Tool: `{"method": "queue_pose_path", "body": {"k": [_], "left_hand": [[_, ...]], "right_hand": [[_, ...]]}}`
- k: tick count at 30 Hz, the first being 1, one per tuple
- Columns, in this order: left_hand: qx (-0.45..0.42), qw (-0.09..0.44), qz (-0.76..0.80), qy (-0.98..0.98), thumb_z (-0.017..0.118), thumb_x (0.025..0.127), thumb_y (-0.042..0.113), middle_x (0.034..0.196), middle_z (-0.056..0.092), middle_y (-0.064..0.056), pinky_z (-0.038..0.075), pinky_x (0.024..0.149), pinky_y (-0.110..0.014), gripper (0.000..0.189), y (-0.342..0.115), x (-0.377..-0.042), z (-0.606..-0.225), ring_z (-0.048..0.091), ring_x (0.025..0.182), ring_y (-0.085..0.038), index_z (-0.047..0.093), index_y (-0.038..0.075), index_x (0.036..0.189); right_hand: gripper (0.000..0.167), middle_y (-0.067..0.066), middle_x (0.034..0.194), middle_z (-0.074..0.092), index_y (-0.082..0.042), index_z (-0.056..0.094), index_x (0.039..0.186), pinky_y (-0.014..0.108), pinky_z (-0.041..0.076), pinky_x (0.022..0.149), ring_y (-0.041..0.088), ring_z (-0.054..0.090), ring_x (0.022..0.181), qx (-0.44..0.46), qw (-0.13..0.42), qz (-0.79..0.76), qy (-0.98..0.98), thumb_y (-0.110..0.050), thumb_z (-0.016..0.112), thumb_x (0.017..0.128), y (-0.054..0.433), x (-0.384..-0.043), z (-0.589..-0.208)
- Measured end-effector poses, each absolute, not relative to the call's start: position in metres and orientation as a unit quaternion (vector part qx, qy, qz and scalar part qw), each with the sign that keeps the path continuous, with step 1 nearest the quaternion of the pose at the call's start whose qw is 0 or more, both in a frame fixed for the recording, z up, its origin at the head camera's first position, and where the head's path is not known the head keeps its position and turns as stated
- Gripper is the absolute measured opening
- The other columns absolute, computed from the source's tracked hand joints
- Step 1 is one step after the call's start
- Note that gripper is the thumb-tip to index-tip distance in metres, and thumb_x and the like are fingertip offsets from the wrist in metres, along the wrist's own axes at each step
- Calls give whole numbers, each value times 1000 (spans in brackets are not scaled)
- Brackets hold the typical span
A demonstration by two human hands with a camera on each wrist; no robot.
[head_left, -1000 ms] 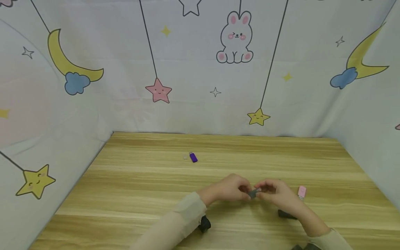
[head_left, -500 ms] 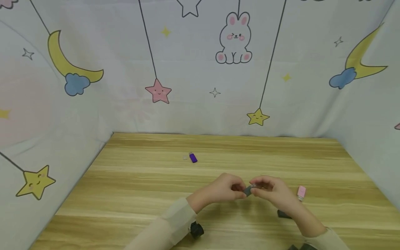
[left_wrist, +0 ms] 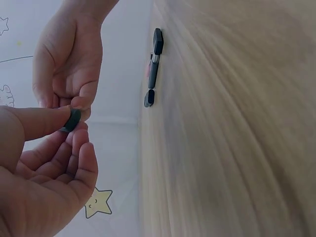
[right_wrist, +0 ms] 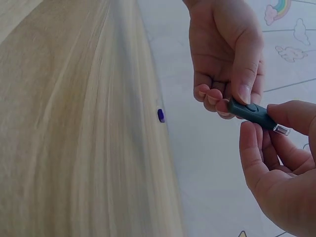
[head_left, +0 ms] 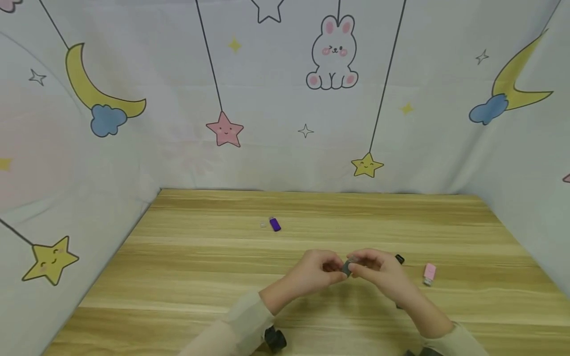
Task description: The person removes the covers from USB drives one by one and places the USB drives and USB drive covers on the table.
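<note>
Both hands hold a dark green USB flash drive between them, over the table. My left hand pinches its rounded end between thumb and fingers. Thumb and fingertips of my right hand pinch the other end, where a clear, shiny tip sticks out in the right wrist view. From the left wrist, only a short piece of the drive shows past the thumb. A pink USB flash drive lies to the right of my right hand, its metal plug toward me.
A purple USB flash drive lies farther back on the wooden table, a small clear cap beside it. Behind the right hand lies a small black object. Another dark piece is mostly hidden by the right forearm. Printed cloth encloses the table.
Both hands have shifted left together with the green flash drive, and its angle has turned a little. The small black object behind the right hand has come into view.
</note>
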State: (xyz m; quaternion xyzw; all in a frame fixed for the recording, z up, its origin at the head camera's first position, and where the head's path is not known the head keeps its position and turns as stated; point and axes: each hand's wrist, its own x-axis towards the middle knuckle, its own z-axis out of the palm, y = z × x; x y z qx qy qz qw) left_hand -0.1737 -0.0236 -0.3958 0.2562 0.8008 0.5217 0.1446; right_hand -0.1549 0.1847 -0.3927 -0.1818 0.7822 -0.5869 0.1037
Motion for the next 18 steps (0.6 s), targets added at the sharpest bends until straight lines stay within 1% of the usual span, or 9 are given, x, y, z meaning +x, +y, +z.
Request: {"method": "queue_pose_path", "body": {"k": [5,9,13,18], "left_hand": [[243,139,541,793,68,89,10,82,64,5,49,65,-19,7,-25,-170,-396,57,72,-4,71,6,93],[229,140,555,788,68,90,13,84,65,3,48,66,-19,9,-25,-169,-397,57,75,-6,70,5,95],[222,133,565,784,68,90,13,86,66,0,48,67,-19,11,-24,-167,-396,57,76,-7,70,4,96],[217,121,569,784,69,89,13,87,66,-2,47,67,-18,13,-22,-165,-397,57,76,-6,70,2,97]], "right_hand": [[34,19,116,61,11,56,117,26,53,85,10,64,97,-168,102,-602,774,-15,61,96,180,-155,-396],[31,10,111,63,8,58,115,25,52,86,10,64,99,-162,94,-609,770,-16,60,96,177,-156,-396],[30,3,106,65,7,60,114,24,52,87,10,64,98,-153,88,-618,766,-16,60,96,176,-156,-396],[32,2,104,64,11,58,114,24,52,86,9,63,97,-136,90,-629,760,-16,61,95,171,-154,-395]]}}
